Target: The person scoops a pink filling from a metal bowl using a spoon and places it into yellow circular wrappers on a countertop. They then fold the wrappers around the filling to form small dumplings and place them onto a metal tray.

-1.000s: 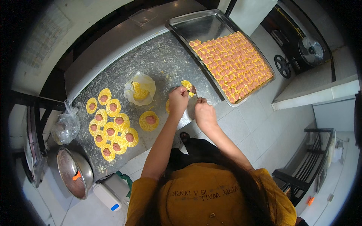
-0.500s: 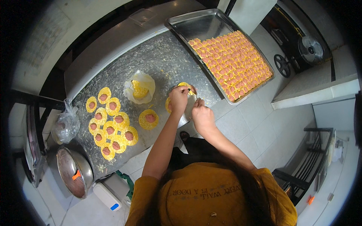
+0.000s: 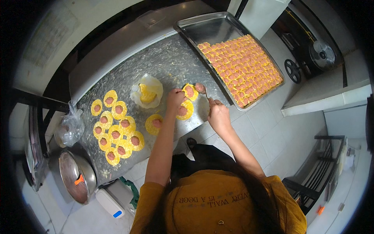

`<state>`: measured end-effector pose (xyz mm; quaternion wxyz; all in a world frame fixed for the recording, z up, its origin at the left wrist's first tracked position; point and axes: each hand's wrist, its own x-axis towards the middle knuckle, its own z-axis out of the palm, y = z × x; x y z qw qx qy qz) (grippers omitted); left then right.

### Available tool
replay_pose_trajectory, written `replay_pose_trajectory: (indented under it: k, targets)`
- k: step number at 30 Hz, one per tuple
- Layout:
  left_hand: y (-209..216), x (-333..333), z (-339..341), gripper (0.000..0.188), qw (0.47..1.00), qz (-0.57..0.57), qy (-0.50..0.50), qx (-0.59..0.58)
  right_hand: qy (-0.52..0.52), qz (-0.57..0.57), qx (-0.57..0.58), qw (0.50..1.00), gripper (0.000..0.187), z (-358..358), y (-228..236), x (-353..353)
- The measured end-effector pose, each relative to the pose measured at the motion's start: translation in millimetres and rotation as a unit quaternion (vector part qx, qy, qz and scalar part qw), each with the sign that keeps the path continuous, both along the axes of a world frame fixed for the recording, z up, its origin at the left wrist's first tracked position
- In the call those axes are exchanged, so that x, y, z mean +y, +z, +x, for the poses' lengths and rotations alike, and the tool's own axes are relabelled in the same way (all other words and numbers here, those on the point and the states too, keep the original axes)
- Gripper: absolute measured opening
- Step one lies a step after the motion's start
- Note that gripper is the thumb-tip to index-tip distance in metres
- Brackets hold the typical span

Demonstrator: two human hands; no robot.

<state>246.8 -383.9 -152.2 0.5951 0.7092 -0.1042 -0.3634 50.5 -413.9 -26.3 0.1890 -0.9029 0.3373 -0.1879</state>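
My right hand [image 3: 219,116] is closed around the handle of a metal spoon [image 3: 206,93], whose bowl carries a lump of pink filling [image 3: 200,88]. Just left of the spoon bowl, a round yellow wrapper [image 3: 190,92] bears pink filling and has a slightly raised edge. The curled fingers of my left hand [image 3: 176,99] are closed at that wrapper's left edge; the fingertips are partly hidden. Nearer to me lies another filled wrapper [image 3: 184,110], and one more filled wrapper [image 3: 155,124] is partly behind my left forearm. Several filled wrappers [image 3: 115,134] spread over the table's left side.
A metal tray [image 3: 194,31] at the far right holds rows of shaped yellow-and-pink pieces. White paper [image 3: 137,93] with yellow wrappers lies mid-table [image 3: 117,76]. At the left are a clear plastic bag [image 3: 70,126] and a steel bowl [image 3: 87,175], beside a white container [image 3: 111,202].
Both hands have moved apart. My left hand shifted left, and my right hand drew back rightward with the spoon, exposing the filled wrapper and the lump on the spoon bowl.
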Motion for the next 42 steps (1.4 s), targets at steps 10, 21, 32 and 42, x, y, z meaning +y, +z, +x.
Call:
replay_pose_trajectory:
  k: [10, 21, 32, 42]
  targets:
    - [22.9, 13.3, 3.9, 0.019, 0.964, 0.145, -0.027, -0.222, 0.002, 0.002, 0.037, 0.999, 0.041, 1.0, -14.6, -3.2]
    - [36.8, 9.1, -1.7, 0.024, 0.966, 0.071, 0.003, -0.250, -0.019, 0.620, -0.333, 0.710, 0.029, -32.1, 6.2, -43.2]
    - [33.3, 7.1, 10.1, 0.025, 0.970, 0.067, -0.056, -0.227, 0.009, 0.447, -0.209, 0.870, 0.021, -20.9, 9.4, -20.7]
    - [108.0, 117.0, -54.8, 0.020, 0.902, 0.043, -0.050, -0.428, 0.073, 0.330, -0.135, 0.931, 0.023, -45.0, -14.3, -4.6]
